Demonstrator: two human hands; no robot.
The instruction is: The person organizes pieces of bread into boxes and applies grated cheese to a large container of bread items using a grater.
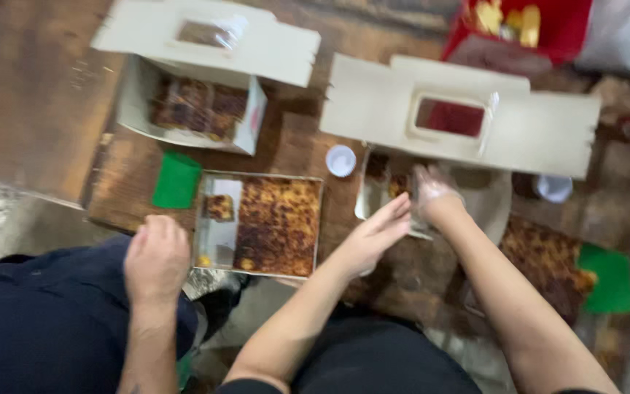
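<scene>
Cake sat in the open box under my gloved right hand, its grip too blurred to tell, with my left hand flat alongside; squeezing might have crumbled a slice.

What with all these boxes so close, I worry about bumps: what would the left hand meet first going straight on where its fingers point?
Most likely the gloved right hand, just beyond the fingers of the left hand, over the open white box; depth is blurred.
</scene>
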